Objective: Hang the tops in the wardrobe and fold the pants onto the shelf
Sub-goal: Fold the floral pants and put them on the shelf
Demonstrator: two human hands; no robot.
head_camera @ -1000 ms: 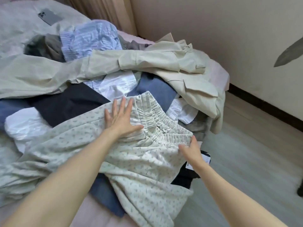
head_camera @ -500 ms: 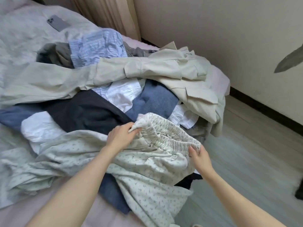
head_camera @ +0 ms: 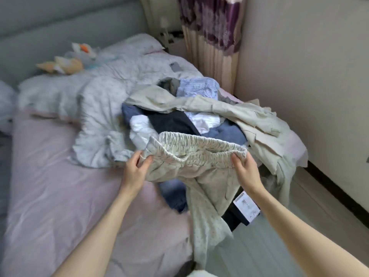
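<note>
Pale floral pants [head_camera: 201, 176] with a gathered elastic waistband are lifted off the bed, legs hanging toward the floor. My left hand [head_camera: 135, 168] pinches the waistband's left end. My right hand [head_camera: 244, 168] grips its right end. Behind them lies a heap of clothes: a beige jacket [head_camera: 249, 120], a dark navy garment [head_camera: 171, 122], a blue one [head_camera: 227, 132], white pieces [head_camera: 203, 119] and a blue striped top [head_camera: 197, 88].
The bed has a pink sheet [head_camera: 60, 186] and a crumpled pale quilt [head_camera: 95, 108]. A phone [head_camera: 174, 66] lies on the quilt. A curtain [head_camera: 211, 37] and wall stand on the right, with wooden floor [head_camera: 319, 206] below. A white tag [head_camera: 246, 206] hangs at the bed's edge.
Both hands have lifted the pants by the waistband and pulled it wide apart. The view has risen and drawn back, showing more of the bed.
</note>
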